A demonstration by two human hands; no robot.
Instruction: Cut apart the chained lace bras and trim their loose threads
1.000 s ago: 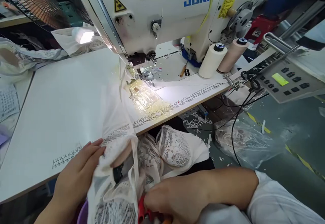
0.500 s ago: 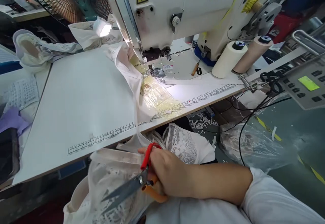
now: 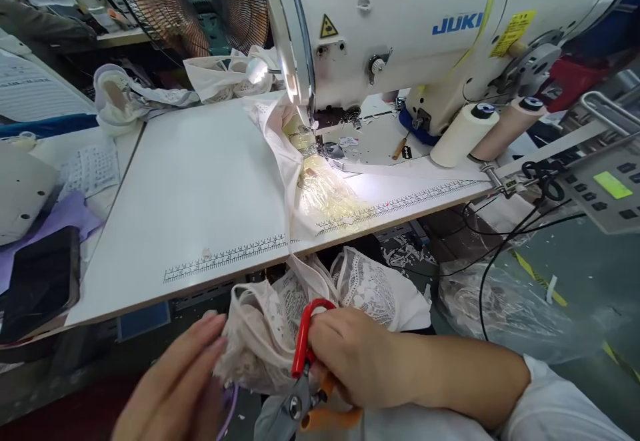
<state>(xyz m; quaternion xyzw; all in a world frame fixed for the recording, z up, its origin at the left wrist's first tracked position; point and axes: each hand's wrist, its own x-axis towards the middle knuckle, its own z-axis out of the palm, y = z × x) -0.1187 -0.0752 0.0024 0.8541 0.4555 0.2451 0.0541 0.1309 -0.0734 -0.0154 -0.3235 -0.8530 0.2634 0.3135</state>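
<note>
We count one pair of scissors [image 3: 295, 406], two thread cones [image 3: 465, 137], one dark phone [image 3: 43, 277], one caged fan [image 3: 203, 4], one wooden-handled tool [image 3: 399, 149] and one control panel [image 3: 603, 184]. On the near sewing machine [image 3: 400, 31] we find one warning triangle [image 3: 328, 27] and one yellow label [image 3: 513, 33]; on our counter [image 3: 200, 174], two printed ruler scales [image 3: 227, 257].

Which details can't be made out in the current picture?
All head view:
Scissors: tips cut off by the bottom edge.
Right hand: most fingertips hidden by the hand itself.
Left hand: wrist cut off by the bottom edge.
Green screen: any digits too small to read.
</note>
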